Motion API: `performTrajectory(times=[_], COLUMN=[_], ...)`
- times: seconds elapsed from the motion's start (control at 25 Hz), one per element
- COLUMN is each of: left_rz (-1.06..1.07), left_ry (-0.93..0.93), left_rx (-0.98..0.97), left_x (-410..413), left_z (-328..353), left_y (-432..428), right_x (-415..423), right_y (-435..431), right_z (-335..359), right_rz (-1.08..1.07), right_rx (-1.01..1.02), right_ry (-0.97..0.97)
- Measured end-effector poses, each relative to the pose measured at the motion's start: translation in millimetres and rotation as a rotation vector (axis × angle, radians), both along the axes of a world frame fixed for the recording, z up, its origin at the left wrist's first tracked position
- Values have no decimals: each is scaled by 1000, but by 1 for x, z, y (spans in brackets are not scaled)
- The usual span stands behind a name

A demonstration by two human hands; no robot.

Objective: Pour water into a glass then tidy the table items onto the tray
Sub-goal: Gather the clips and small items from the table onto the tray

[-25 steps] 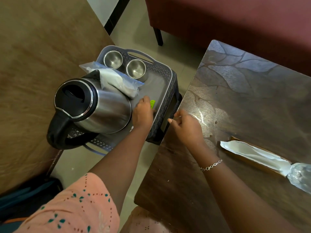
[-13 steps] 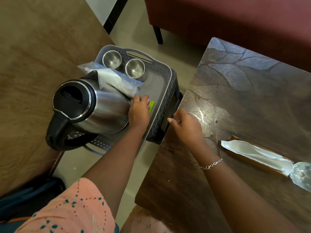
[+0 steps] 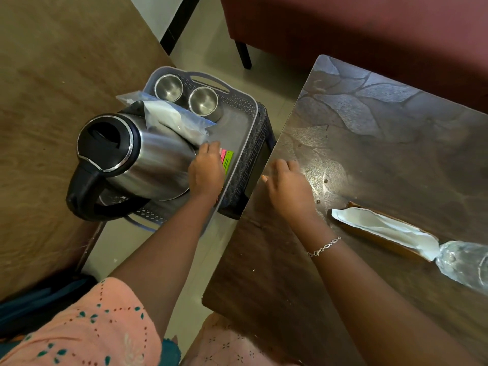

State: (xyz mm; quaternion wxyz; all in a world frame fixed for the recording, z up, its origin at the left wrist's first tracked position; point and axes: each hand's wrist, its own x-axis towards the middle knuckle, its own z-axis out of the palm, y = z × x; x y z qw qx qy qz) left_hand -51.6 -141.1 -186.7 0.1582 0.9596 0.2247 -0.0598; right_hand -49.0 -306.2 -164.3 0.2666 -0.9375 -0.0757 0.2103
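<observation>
Closest is the peach sleeve (image 3: 79, 334), then two bare arms reaching out. The R hand (image 3: 287, 186), w/ a bracelet (image 3: 324, 247) on the wrist, rests on the edge of the dark worktop (image 3: 396, 154). Its grip is loose, fingers a bit bent, holding nothing. I think it just steadies the person while the other arm works.

Beside it on the worktop lies a brown box (image 3: 375, 240) w/ white paper (image 3: 383, 228) & a clear crinkly wrap (image 3: 464, 262). It's not on the tray yet, so prob. it goes next. Can't tell if a glass is inside.

The L hand (image 3: 206, 170) is down in the grey tray (image 3: 248, 122), fingers bent over pink & green strips (image 3: 227, 161). The tips are hidden, so I can't tell if the grip pinches the strips or only pushes them. It looks like they're being tucked flat in the free spot by the steel kettle (image 3: 137, 159).

The kettle fills the near half of the tray, handle poking out over the rim. A plastic bag (image 3: 174, 120) leans on it, b/c there's little room. At the far end two steel cups (image 3: 169, 88) stand upright side by side. The tray sits on a dark woven stool (image 3: 253, 165). Farthest is a red sofa (image 3: 369, 35).
</observation>
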Motion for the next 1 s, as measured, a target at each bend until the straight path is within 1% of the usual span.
performTrajectory(times=[0.08,0.16,0.2,0.28,0.4,0.6,0.76,1.0], left_rz=[-87,-163,-182,-233,-345,-469,-498,-651], left_ry=[-111,-150,-118,-40,-14,20,-8,-55], left_rx=[82,191,213,187,135,101,33,10], left_x=[-8,-12,-13,-13,-19,-32,-42,-50], left_z=[11,19,23,30,40,63,77,90], left_y=[-11,-28,-40,-68,-114,-204,-277,-393], right_x=[-3,-4,-4,-6,-15,-31,-47,-72], right_y=[-10,-25,-35,-57,-95,-184,-264,-388], right_z=[4,9,12,21,35,58,69,80], right_rz=[70,158,192,224,226,164,102,-63], right_rx=[-51,-117,-141,-174,-191,-239,-292,-348], right_ry=[-71,-161,-195,-229,-236,-248,-261,-228])
